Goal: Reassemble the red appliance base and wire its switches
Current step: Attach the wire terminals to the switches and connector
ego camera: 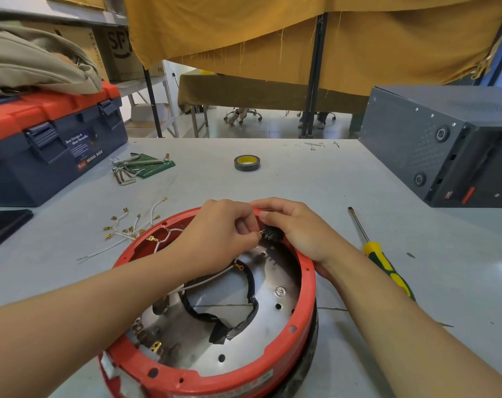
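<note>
A round red plastic appliance base (pixel 307 285) with a shiny metal plate inside lies open side up on the grey table (pixel 301 179), close to the near edge. Both hands meet at its far rim. The left hand (pixel 221 234) has its fingers curled tight, pinching a small brass wire terminal (pixel 260 232) right at the pins of a small black switch (pixel 268 231) set in the rim wall. The right hand (pixel 298 228) wraps over the rim from outside, its thumb and fingers curled around the switch and the red wall. A white wire (pixel 204 280) runs from under the left hand across the metal plate, past a loop of black taped cable (pixel 251 285). To the left of the base lies a loose bunch of white wires with brass terminals (pixel 129 228). A yellow-and-green-handled screwdriver (pixel 382 259) lies just right of the right forearm. Farther back are a roll of black tape (pixel 247 163), a set of hex keys (pixel 137 165), and a blue-and-red toolbox (pixel 48 145).
</note>
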The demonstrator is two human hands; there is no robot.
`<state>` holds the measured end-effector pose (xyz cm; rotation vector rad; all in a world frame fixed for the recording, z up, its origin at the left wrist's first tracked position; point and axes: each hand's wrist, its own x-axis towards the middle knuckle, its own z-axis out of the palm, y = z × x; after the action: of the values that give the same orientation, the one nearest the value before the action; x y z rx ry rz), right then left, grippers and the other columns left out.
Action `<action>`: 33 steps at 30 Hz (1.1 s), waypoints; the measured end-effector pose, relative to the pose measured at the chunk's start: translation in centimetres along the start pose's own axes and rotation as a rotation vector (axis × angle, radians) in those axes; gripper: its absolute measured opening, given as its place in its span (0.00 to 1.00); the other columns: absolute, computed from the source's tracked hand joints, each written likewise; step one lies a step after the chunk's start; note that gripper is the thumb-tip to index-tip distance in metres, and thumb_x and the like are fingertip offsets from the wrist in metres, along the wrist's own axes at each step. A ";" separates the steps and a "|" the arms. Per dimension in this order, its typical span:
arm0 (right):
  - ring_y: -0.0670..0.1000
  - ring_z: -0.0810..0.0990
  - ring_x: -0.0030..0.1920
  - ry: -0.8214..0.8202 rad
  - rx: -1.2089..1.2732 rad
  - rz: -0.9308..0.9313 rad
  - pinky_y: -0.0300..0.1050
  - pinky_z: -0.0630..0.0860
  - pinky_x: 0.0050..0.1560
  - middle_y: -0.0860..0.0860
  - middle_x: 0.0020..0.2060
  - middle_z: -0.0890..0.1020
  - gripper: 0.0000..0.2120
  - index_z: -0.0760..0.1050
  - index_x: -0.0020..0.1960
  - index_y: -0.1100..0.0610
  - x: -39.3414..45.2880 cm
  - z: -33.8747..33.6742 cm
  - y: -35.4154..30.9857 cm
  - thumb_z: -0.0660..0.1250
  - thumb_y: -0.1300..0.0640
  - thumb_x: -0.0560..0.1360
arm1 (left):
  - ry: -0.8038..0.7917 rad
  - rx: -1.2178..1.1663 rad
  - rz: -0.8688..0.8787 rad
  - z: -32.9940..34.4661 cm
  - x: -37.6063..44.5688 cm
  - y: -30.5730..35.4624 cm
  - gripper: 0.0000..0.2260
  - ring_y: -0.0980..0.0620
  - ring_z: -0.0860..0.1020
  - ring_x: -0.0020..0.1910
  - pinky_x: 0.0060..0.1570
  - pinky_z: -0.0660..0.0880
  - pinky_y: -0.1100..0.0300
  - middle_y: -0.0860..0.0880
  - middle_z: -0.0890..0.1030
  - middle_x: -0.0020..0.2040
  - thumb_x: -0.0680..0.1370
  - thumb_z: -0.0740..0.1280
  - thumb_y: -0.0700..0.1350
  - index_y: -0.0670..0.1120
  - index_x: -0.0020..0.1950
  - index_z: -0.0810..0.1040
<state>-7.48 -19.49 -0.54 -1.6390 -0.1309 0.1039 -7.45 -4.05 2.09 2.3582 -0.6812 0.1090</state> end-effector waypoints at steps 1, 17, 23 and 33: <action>0.53 0.81 0.49 0.008 -0.002 0.004 0.50 0.75 0.59 0.60 0.51 0.83 0.12 0.78 0.58 0.60 0.0 0.0 0.0 0.59 0.65 0.78 | 0.001 0.001 0.001 0.0 0.0 0.0 0.09 0.64 0.74 0.26 0.30 0.68 0.73 0.56 0.75 0.25 0.71 0.70 0.38 0.49 0.33 0.77; 0.53 0.81 0.46 0.004 -0.019 0.001 0.52 0.76 0.58 0.59 0.47 0.83 0.10 0.78 0.54 0.60 -0.1 0.1 -0.1 0.59 0.64 0.78 | 0.024 0.031 0.012 0.6 -0.2 0.0 0.05 0.62 0.75 0.31 0.33 0.69 0.71 0.54 0.78 0.29 0.73 0.68 0.39 0.46 0.37 0.78; 0.53 0.81 0.46 0.006 -0.039 0.002 0.54 0.75 0.59 0.57 0.46 0.83 0.10 0.78 0.53 0.59 -0.1 0.1 -0.2 0.59 0.64 0.78 | 0.043 0.021 0.009 0.9 -0.2 0.1 0.05 0.59 0.76 0.33 0.32 0.70 0.71 0.53 0.79 0.30 0.73 0.68 0.38 0.44 0.38 0.78; 0.52 0.81 0.45 0.011 -0.070 -0.004 0.56 0.75 0.59 0.56 0.44 0.83 0.10 0.78 0.51 0.58 -0.2 0.3 -0.3 0.58 0.64 0.78 | 0.064 0.080 0.048 1.1 -0.4 0.2 0.06 0.60 0.75 0.31 0.33 0.67 0.74 0.53 0.78 0.31 0.74 0.67 0.37 0.46 0.38 0.77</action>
<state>-7.69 -19.17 -0.30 -1.7092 -0.1310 0.0878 -8.00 -4.76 1.25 2.4042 -0.7141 0.2359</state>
